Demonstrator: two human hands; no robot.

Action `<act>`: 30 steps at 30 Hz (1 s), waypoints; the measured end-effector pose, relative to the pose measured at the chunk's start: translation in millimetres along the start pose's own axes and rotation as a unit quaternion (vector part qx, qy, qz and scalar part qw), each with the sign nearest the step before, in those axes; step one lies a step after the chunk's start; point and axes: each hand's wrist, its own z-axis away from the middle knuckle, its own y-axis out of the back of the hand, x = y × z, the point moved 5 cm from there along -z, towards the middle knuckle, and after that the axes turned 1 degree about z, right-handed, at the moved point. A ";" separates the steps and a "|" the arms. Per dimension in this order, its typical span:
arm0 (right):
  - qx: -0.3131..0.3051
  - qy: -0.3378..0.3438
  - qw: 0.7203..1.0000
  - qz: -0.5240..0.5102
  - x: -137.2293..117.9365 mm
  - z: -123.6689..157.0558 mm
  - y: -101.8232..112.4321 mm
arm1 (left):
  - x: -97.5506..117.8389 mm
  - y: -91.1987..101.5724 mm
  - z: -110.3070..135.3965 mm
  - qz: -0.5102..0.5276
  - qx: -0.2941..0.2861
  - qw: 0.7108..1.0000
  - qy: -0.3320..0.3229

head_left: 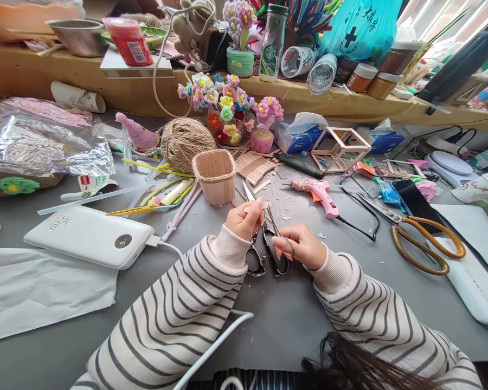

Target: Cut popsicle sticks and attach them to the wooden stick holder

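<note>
Pinched in my left hand (244,220) is a thin, pale wooden strip (265,205), its end poking out past the fingertips. My right hand (303,245) is closed on a small pair of metal scissors (271,216), a finger through one loop. The slim blades meet or come very close to the strip's end; which of these I cannot tell. Under both hands a larger pair of black-handled scissors (283,264) lies on the grey table, partly covered. Just beyond my left hand stands a small basket (214,187) of wooden strips with a twine-wrapped rim.
Flat wooden sticks (254,167) are piled behind the basket, near a twine ball (187,143). A pink glue gun (318,194) and large brown-handled scissors (427,244) lie rightward. A white power bank (90,236) with a cable sits left. Wood scraps litter the middle.
</note>
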 end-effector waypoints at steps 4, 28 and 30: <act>0.008 0.003 1.000 0.000 -0.6 -0.4 0.5 | -0.4 -0.3 0.2 -0.002 0.001 1.000 0.001; 0.030 0.010 0.999 -0.007 -0.4 1.3 1.5 | 6.2 1.1 3.1 -0.071 0.026 0.996 -0.038; 0.023 0.002 0.999 -0.030 1.7 1.1 1.9 | 6.0 0.6 2.8 -0.074 0.012 0.997 -0.036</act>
